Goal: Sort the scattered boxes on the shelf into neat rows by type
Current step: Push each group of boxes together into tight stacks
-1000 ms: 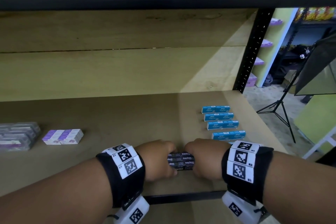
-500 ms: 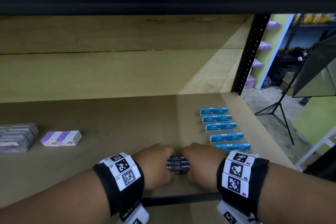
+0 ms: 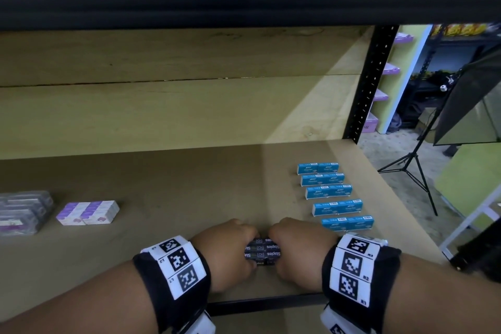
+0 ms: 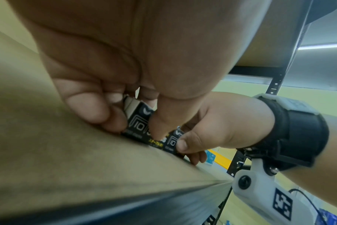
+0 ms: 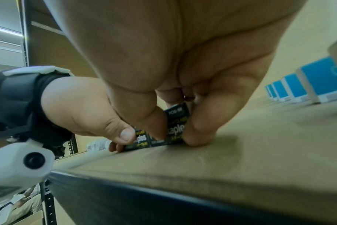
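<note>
A small group of black staples boxes [image 3: 262,251] lies near the shelf's front edge, pressed together between both hands. My left hand [image 3: 227,252] grips their left end; the left wrist view shows its thumb and fingers pinching the black boxes [image 4: 138,121]. My right hand [image 3: 298,249] grips the right end, with thumb and fingers curled round the black boxes [image 5: 176,126]. Several blue staples boxes [image 3: 329,192] lie in a row at the right. Purple-and-white boxes [image 3: 88,213] sit at the left.
A clear-wrapped pack of boxes [image 3: 23,210] lies at the far left. The shelf's black front rail [image 3: 260,304] runs just below my wrists. A black upright post [image 3: 371,81] stands at the right, with a light stand [image 3: 414,168] beyond it.
Both hands have stayed round the black boxes and edged slightly closer together. The camera view has shifted a little.
</note>
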